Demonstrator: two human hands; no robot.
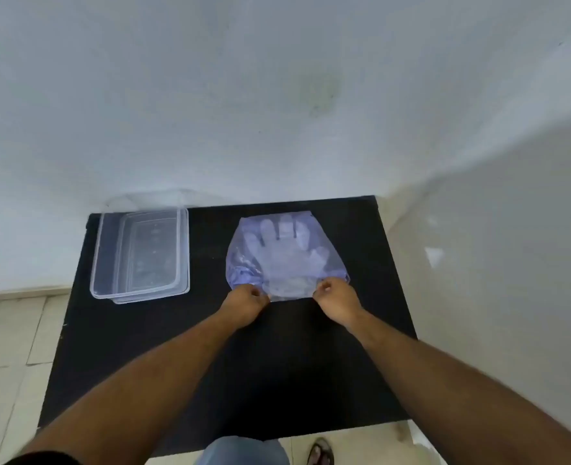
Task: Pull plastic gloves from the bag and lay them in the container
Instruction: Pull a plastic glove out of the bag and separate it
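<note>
A translucent bluish plastic bag [243, 260] lies flat on the black table [210, 347], right of centre. Clear plastic gloves [284, 253] show through it, fingers pointing away from me. My left hand [245, 302] pinches the bag's near edge on the left, and my right hand [336, 297] pinches the same edge on the right. Between the two hands the near edge of the plastic is stretched. A clear rectangular container [107, 260] stands at the table's far left, apart from the bag.
A white wall runs behind the table and another rises close on the right. Pale floor tiles [5, 347] lie left of the table. A clear lid [149, 199] leans by the wall behind the container. My foot in a sandal [321, 453] shows below the near table edge.
</note>
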